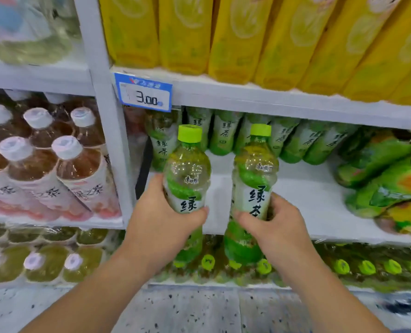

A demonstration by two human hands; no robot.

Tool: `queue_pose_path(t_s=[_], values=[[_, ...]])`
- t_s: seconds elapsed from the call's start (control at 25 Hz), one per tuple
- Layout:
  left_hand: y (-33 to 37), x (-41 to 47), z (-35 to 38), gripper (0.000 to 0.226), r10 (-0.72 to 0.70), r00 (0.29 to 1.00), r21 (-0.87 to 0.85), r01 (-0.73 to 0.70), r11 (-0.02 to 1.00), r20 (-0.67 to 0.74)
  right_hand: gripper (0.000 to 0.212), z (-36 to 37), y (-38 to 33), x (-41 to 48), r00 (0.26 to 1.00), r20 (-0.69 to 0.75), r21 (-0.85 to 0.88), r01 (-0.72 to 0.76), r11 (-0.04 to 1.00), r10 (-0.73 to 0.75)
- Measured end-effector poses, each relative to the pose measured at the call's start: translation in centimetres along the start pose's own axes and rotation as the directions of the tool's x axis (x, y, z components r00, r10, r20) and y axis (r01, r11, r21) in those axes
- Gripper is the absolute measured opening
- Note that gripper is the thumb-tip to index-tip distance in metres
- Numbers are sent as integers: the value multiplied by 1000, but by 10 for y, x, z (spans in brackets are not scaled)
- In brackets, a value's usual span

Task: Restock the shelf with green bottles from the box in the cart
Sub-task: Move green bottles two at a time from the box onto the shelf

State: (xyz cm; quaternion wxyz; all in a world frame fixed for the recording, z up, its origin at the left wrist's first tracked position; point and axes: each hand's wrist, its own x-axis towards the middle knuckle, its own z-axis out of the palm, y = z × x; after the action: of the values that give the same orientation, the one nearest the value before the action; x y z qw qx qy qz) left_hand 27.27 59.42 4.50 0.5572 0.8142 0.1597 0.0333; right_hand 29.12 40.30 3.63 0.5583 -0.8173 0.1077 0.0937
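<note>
My left hand is wrapped around one green bottle, standing up in front of the white shelf. Just beside it, my right hand grips a second green bottle, also upright. More green bottles stand at the back of that shelf.

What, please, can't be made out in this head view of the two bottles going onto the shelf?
- Left bottle: base hidden by left hand.
- Right bottle: lower label partly covered by right hand.
- Price tag: small print blurred.
- Box and cart: out of frame.
</note>
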Motion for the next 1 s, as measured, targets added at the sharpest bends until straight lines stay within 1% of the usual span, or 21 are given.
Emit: queue_pose_path(t_s=[0.12,0.24,0.32,0.44,0.6,0.64,0.72,0.8,0.88,1.0], values=[[-10,27,19,53,72,996,-46,-74,996,-48,27,3,8,34,995,-26,-21,92,996,-92],[-19,44,34,58,141,988,-99,-147,984,-67,35,7,18,56,980,-46,-85,188,978,-193],[-26,52,41,62,179,980,-92,-186,978,-82,41,11,29,65,969,-44,-48,242,969,-244],[-36,59,45,62,228,970,-105,-237,966,-89,42,16,44,71,959,-52,37,282,959,-280],[-40,61,42,70,237,971,-160,-235,959,-5,46,16,51,74,963,-29,48,271,961,-270],[-44,59,40,73,224,974,-134,-220,966,17,51,15,52,73,968,-12,42,252,967,-252],[-56,53,39,74,194,981,28,-194,981,21,60,9,58,67,978,10,-37,207,978,-206],[-72,50,40,63,159,987,172,-150,974,-40,58,8,67,61,983,-8,-114,183,976,-186],[-83,52,42,50,185,980,188,-169,967,-70,51,10,77,60,974,-63,-131,207,969,-217],[-90,53,48,47,242,966,150,-226,962,-94,49,14,86,66,966,-76,-130,236,963,-247]])
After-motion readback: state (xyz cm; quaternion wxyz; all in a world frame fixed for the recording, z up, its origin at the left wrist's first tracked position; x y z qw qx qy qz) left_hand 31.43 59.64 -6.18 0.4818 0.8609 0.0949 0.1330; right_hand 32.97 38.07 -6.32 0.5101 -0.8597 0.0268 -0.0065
